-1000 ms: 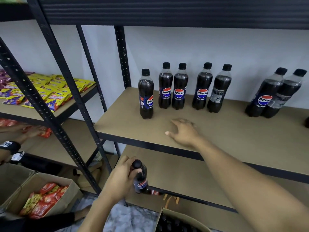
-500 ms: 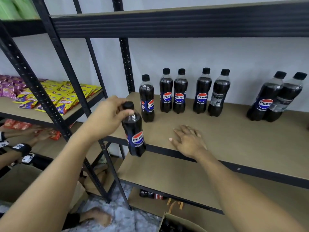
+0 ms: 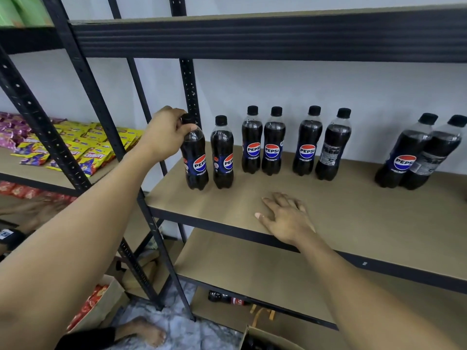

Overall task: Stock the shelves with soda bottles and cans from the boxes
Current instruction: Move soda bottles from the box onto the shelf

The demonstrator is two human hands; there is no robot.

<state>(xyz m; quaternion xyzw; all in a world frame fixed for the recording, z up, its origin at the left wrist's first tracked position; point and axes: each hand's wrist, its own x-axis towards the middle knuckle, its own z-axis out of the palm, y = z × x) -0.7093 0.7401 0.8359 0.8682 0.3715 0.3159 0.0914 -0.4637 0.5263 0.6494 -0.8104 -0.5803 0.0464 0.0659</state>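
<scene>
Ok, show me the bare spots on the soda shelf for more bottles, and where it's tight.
Bare: the back stretch between the left row of bottles and the right pair; the front strip right of the right hand; the lower shelf. Crowded: the left end, where the left hand holds a bottle beside the post.

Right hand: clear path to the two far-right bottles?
Probably yes: the right hand lies empty on the shelf, and only bare board separates it from the far-right bottles.
</scene>
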